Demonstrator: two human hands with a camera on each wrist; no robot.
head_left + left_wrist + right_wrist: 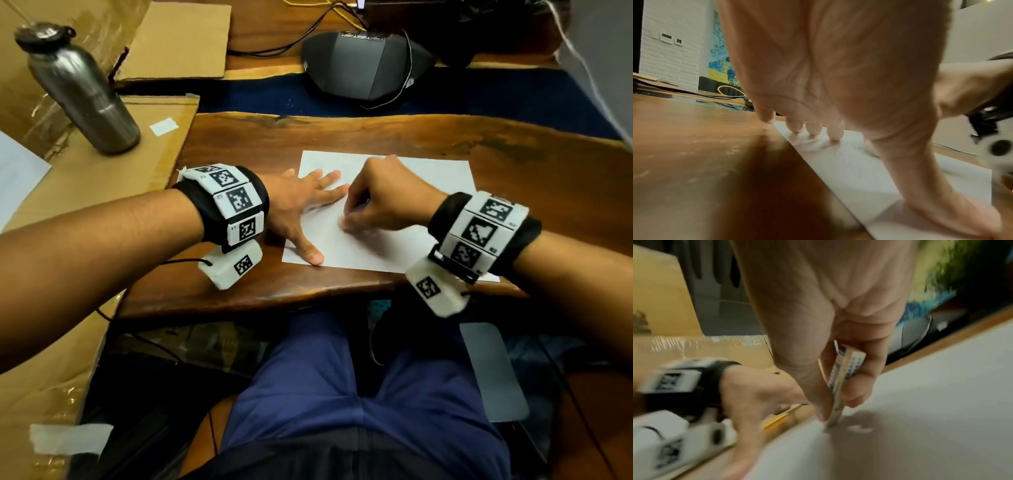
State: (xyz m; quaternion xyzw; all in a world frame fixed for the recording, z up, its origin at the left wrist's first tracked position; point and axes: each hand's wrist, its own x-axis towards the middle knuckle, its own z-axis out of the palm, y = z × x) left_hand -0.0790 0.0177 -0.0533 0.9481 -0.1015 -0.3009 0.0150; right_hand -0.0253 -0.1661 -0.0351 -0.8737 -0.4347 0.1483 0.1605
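L hand (298,202) flat, fingers spread on paper (376,250); R hand (387,198) pinches eraser (846,369) on it.

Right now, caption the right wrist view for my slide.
Right hand pinches an eraser end-down on the paper; left hand rests beside it.

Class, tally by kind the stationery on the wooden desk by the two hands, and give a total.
White paper sheet: 1
White eraser in a blue-printed sleeve: 1
Thin yellow pencil: 1
Total: 3
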